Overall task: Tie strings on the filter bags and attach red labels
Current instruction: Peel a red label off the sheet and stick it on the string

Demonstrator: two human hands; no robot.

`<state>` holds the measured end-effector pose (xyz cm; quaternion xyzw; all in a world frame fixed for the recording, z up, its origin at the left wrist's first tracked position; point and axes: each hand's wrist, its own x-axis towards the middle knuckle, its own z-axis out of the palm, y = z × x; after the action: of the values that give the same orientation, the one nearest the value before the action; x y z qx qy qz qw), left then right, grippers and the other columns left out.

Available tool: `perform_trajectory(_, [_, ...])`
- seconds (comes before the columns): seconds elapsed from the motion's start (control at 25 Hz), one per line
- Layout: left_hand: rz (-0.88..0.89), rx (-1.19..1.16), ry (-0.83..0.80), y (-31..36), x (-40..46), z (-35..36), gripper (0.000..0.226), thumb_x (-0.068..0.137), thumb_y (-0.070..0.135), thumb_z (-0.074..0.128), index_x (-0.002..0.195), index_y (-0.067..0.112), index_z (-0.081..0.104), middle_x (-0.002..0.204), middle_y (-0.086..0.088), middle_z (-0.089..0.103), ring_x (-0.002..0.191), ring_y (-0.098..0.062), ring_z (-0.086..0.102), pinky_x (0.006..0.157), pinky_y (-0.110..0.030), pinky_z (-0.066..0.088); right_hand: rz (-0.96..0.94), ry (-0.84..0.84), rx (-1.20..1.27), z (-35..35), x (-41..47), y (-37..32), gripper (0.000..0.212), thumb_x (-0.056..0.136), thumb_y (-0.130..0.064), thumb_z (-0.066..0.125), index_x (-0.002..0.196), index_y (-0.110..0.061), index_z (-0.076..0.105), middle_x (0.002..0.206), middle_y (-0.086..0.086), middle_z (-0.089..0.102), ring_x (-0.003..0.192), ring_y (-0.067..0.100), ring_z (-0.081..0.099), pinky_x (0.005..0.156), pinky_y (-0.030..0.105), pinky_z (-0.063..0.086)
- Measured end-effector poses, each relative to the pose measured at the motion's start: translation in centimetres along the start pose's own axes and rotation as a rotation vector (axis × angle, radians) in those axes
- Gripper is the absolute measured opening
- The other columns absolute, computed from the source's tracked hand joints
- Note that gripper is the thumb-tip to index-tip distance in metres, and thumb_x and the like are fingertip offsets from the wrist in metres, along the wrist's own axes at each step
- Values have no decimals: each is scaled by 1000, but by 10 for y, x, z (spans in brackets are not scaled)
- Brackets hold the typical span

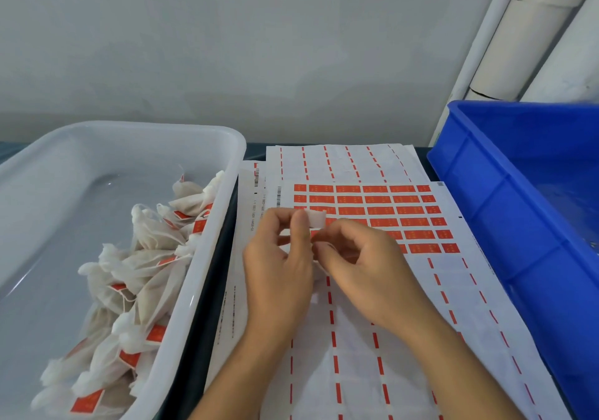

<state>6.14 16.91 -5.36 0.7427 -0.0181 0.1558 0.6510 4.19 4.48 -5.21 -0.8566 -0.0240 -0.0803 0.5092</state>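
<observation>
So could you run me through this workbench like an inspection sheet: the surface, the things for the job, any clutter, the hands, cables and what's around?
Surface: dark table, mostly covered by label sheets.
Job's things: top label sheet with rows of red labels; white tub on the left holding labelled filter bags; a white filter bag held between both hands.
Clutter: used sheets stacked underneath.
Hands: left hand pinches the bag; right hand fingers curl at it, over the sheet.
Cables: nothing seen.
Surroundings: blue crate on the right, grey wall, white pipes.
</observation>
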Motion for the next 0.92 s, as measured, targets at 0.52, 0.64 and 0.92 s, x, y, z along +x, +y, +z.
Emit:
perform_trajectory(0.52, [189, 103, -62, 5, -8, 4, 24, 102, 53, 51, 94, 36, 65, 102, 22, 68, 106, -7, 65, 79, -22, 58, 228, 214, 347, -28, -2, -7, 40, 90, -63, 47, 95, -33, 74, 82, -13, 73, 77, 2, 69, 74, 28, 54])
perform_trajectory(0.64, [432, 254, -50, -2, -8, 5, 22, 102, 42, 56, 99, 26, 69, 103, 18, 65, 103, -9, 60, 89, -19, 48, 209, 172, 394, -30, -4, -10, 41, 85, -66, 50, 92, -33, 73, 77, -5, 73, 63, 8, 65, 61, 21, 54])
perform_trajectory(0.92, [552, 347, -110, -11, -9, 9, 20, 99, 32, 66, 102, 15, 77, 107, 5, 70, 106, -15, 59, 89, -24, 47, 193, 215, 420, -33, -2, 1, 15, 96, -16, 71, 102, -30, 72, 81, -9, 77, 73, 15, 75, 59, 23, 59])
